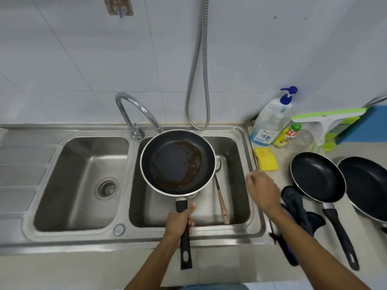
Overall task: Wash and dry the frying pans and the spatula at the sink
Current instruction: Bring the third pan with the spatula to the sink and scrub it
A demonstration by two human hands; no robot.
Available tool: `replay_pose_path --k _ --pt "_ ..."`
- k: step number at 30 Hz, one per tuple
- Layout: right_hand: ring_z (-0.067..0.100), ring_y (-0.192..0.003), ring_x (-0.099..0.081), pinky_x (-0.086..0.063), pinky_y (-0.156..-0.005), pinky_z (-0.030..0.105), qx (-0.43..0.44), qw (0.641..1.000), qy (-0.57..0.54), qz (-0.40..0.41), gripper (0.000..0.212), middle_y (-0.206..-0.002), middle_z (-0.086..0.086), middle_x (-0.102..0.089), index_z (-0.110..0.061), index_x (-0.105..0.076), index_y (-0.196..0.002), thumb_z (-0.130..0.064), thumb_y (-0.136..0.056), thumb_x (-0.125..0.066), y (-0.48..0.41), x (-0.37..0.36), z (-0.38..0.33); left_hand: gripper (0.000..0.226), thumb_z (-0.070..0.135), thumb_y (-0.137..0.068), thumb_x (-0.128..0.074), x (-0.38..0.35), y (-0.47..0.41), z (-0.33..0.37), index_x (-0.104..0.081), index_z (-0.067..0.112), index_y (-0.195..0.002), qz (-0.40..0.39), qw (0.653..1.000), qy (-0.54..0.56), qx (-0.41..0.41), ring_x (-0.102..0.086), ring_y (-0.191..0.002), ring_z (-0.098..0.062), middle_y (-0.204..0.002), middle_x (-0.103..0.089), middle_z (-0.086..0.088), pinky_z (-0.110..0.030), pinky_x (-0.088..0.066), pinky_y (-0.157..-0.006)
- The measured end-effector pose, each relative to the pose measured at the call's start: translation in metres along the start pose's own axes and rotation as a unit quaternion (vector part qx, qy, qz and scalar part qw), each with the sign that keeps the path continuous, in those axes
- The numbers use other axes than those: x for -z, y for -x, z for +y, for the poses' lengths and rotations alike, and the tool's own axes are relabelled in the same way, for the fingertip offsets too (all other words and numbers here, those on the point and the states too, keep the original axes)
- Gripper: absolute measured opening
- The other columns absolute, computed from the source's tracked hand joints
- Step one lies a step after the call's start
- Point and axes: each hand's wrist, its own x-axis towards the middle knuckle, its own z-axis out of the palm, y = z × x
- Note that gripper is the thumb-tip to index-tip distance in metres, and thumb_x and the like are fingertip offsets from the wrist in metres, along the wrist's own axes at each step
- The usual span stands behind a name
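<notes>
Over the right basin our left hand grips the greasy black frying pan by its handle; the wooden-handled spatula lies beneath. Our empty, relaxed right hand hovers by the yellow sponge, which we judge is needed next for scrubbing.

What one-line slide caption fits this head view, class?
Left hand holds a dirty pan over the right basin; right hand hovers near the sponge.

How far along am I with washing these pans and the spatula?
Nothing is visibly finished. In hand: your left hand grips a frying pan with brown residue over the right basin; your right hand hovers near the yellow sponge. Left: the spatula in that basin, the small counter pan and the big counter pan, both unclear; all drying.
</notes>
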Motion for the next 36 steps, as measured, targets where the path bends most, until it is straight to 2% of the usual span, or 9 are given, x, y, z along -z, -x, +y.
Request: replay_pose_path --k 7,10,13,17,20,25,30,33,36 --pt "0.043 -0.104 -0.054 -0.049 -0.086 0.049 0.003 0.992 0.124 0.017 0.038 -0.122 0.026 -0.055 -0.006 -0.056 -0.120 -0.035 -0.097 -0.055 -0.102 -0.003 0.036 0.041 0.019 -0.090 -0.073 -0.007 -0.003 -0.012 -0.049 0.009 -0.058 0.020 0.999 -0.027 0.003 -0.041 -0.037 -0.022 -0.046 -0.043 -0.011 -0.026 -0.037 -0.044" --pt "0.046 -0.114 -0.049 -0.046 -0.092 0.052 -0.041 0.986 0.154 -0.047 0.053 -0.134 0.027 -0.045 -0.014 -0.044 -0.133 -0.048 -0.095 -0.055 -0.118 -0.015 0.046 0.032 0.014 -0.092 -0.068 -0.008 -0.001 -0.012 -0.051 0.009 -0.066 0.018 0.999 -0.030 0.007 -0.041 -0.038 -0.021 -0.049 -0.044 -0.010 -0.027 -0.038 -0.043" --pt "0.046 -0.113 -0.048 -0.043 -0.094 0.055 -0.067 0.984 0.117 -0.116 0.055 -0.131 0.027 -0.044 -0.023 -0.036 -0.138 -0.053 -0.095 -0.054 -0.125 -0.022 0.056 0.031 0.015 -0.092 -0.069 -0.010 -0.001 -0.008 -0.050 0.010 -0.068 0.027 0.999 -0.027 0.008 -0.041 -0.038 -0.021 -0.048 -0.044 -0.008 -0.026 -0.037 -0.042" --pt "0.048 -0.104 -0.053 -0.045 -0.088 0.052 -0.055 0.995 0.064 -0.044 0.038 -0.116 0.027 -0.054 -0.018 -0.049 -0.128 -0.036 -0.095 -0.057 -0.121 -0.019 0.051 0.032 0.015 -0.091 -0.068 -0.011 0.000 -0.005 -0.051 0.010 -0.064 0.035 0.998 -0.043 0.000 -0.040 -0.036 -0.020 -0.046 -0.045 -0.008 -0.025 -0.037 -0.041" --pt "0.042 -0.102 -0.056 -0.047 -0.084 0.047 0.074 0.997 -0.018 0.033 0.036 -0.114 0.019 -0.060 -0.021 -0.055 -0.121 -0.033 -0.089 -0.067 -0.109 -0.018 0.012 0.030 0.013 -0.091 -0.065 -0.011 0.003 -0.001 -0.051 0.009 -0.064 0.032 0.998 -0.045 -0.008 -0.040 -0.035 -0.019 -0.046 -0.045 -0.009 -0.025 -0.038 -0.042" --pt "0.033 -0.101 -0.057 -0.050 -0.088 0.046 0.376 0.926 0.015 -0.030 0.046 -0.124 0.004 -0.061 -0.026 -0.059 -0.127 -0.038 -0.084 -0.072 -0.100 -0.042 -0.087 0.029 0.009 -0.088 -0.062 -0.008 0.014 -0.001 -0.051 0.008 -0.061 0.032 0.998 -0.056 -0.025 -0.040 -0.034 -0.019 -0.045 -0.045 -0.010 -0.026 -0.038 -0.042" --pt "0.036 -0.103 -0.055 -0.050 -0.085 0.046 0.350 0.908 0.209 -0.096 0.043 -0.120 0.012 -0.057 -0.020 -0.055 -0.128 -0.034 -0.089 -0.065 -0.100 -0.064 -0.140 0.034 0.011 -0.086 -0.062 0.006 0.023 -0.002 -0.050 0.011 -0.054 0.031 0.998 -0.050 -0.028 -0.040 -0.034 -0.019 -0.045 -0.045 -0.010 -0.027 -0.037 -0.041" --pt "0.033 -0.102 -0.058 -0.052 -0.083 0.042 0.354 0.901 0.216 -0.129 0.033 -0.115 0.006 -0.059 -0.021 -0.064 -0.118 -0.025 -0.085 -0.063 -0.066 -0.064 -0.138 0.037 0.011 -0.084 -0.062 0.014 0.022 0.005 -0.049 0.011 -0.049 0.037 0.998 -0.044 -0.031 -0.040 -0.034 -0.021 -0.043 -0.045 -0.012 -0.027 -0.037 -0.042" --pt "0.030 -0.097 -0.057 -0.052 -0.079 0.041 0.443 0.856 0.149 -0.218 0.026 -0.105 0.002 -0.059 -0.026 -0.074 -0.104 -0.016 -0.084 -0.060 -0.018 -0.072 -0.158 0.034 0.012 -0.081 -0.061 0.021 0.021 0.009 -0.049 0.011 -0.050 0.033 0.997 -0.057 -0.042 -0.042 -0.035 -0.022 -0.043 -0.046 -0.012 -0.028 -0.037 -0.043"
